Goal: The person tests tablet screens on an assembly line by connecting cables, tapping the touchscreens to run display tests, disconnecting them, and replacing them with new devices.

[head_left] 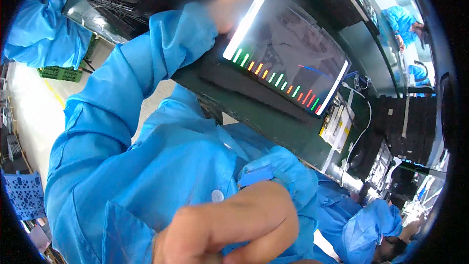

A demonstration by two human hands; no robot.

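A flat display panel (293,51) is lit on the dark green bench, showing a row of green, orange and red bars and white strips at both ends. My left hand (233,7) reaches to its upper left end, a finger stretched out along the edge; the hand looks hazy. Close in front of me is my right hand (229,225), large and partly cut off by the lower edge. Its fingers are curled in, and whatever they may hold is hidden. It is well apart from the panel.
Beside the panel lie a small circuit board with yellow edges (337,126) and a white cable (370,117). Black foam blocks (403,122) stand at the right. Co-workers in blue work at lower right (361,220), far left (44,29) and upper right. A blue basket (23,195) stands at left.
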